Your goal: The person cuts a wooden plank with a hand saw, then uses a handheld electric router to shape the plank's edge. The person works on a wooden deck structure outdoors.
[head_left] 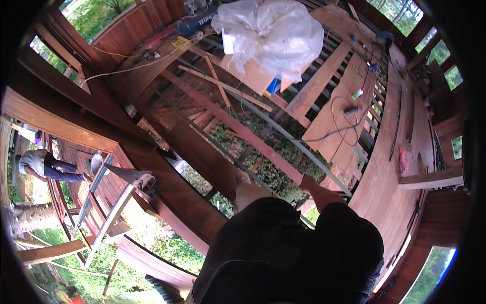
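My right hand [307, 183] is at the near end of a long, narrow reddish board [238, 126], with its fingers closed around the end. The board slants away to the far left across the open floor frame. A bare limb that looks like my left hand [243, 178] sits against the near end of a wide dark brown board [202, 157]; its fingers are too unclear to read. Dark clothing covers much of the lower view. To the left, a handsaw [134, 177] with a pale handle lies by the wall opening.
Gaps between green-grey joists [298, 144] show leaves below. Loose planks [324, 81] and a black cable [336, 119] lie to the right. A clear plastic bundle [273, 30] sits on cardboard at the far side. Outside at left, another person [43, 164] bends over.
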The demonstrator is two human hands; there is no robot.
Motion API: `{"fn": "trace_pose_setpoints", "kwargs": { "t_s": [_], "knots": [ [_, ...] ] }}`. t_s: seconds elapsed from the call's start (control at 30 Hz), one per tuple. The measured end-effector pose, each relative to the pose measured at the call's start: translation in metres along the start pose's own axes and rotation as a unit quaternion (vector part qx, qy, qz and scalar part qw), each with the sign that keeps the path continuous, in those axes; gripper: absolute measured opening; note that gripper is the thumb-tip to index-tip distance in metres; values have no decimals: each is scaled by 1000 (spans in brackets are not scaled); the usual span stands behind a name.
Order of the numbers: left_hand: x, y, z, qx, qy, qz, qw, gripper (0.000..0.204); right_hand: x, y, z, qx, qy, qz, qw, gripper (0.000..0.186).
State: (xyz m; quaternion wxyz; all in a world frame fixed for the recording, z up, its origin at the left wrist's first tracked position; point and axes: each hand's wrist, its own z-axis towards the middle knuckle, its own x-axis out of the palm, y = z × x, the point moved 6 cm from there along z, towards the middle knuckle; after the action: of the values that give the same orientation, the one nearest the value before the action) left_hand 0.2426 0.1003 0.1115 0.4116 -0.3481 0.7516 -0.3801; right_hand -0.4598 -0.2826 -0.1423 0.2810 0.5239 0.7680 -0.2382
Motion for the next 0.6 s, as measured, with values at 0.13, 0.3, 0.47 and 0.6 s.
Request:
{"fn": "trace_pose_setpoints", "kwargs": {
  "t_s": [0.13,0.3,0.47,0.6],
  "knots": [
    [-25,-55,12,62,17,29,998,78,9,-15,-42,145,-96,227,958,23],
    [-3,-137,23,135,67,44,988,76,66,11,-69,181,-37,403,896,24],
    [55,-199,35,191,150,43,969,75,151,29,-105,131,-22,308,942,24],
    [113,-225,28,220,222,31,949,73,191,14,-140,248,24,543,802,30]
  ]
}}
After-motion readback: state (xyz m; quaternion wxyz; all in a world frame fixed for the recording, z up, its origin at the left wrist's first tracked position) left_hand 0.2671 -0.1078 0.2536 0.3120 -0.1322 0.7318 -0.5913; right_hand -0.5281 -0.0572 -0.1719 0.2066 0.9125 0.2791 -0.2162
